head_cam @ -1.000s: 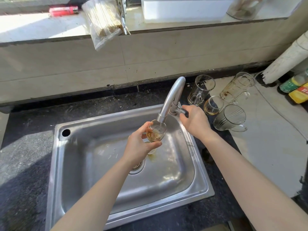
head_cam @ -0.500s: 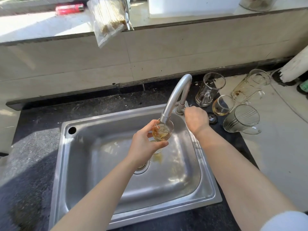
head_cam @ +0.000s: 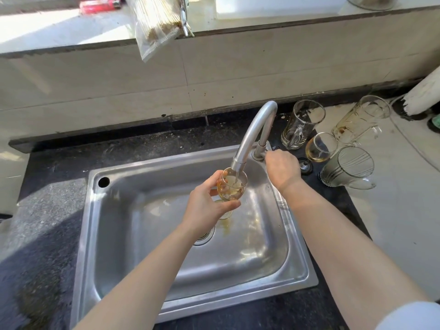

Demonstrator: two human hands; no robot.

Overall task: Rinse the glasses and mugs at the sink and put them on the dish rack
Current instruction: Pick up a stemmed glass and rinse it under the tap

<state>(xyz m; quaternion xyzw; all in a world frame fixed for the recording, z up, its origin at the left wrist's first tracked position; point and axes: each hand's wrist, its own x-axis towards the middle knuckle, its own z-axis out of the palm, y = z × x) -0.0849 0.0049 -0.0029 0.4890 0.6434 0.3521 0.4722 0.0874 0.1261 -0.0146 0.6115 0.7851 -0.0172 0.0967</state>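
Observation:
My left hand [head_cam: 206,206] grips a small stemmed glass [head_cam: 232,186] holding yellowish liquid, directly under the spout of the steel faucet [head_cam: 253,129], over the steel sink [head_cam: 133,210]. Water runs into the glass. My right hand [head_cam: 283,169] is closed on the faucet handle at the tap's base; the handle itself is hidden by the hand. To the right on the counter stand a glass mug [head_cam: 301,125], a tall stained mug [head_cam: 359,120], a small round glass [head_cam: 320,147] and a striped glass jug [head_cam: 346,166]. No dish rack is in view.
Dark stone counter [head_cam: 47,206] surrounds the sink. A tiled ledge behind carries a red lighter [head_cam: 100,5], a plastic bag of sticks [head_cam: 154,25] overhanging the edge, and a white container [head_cam: 273,5]. A white pipe [head_cam: 423,94] leans at the far right.
The view has shifted slightly; the glass stays under the spout and has filled with more water. My right hand has stayed closed at the tap base.

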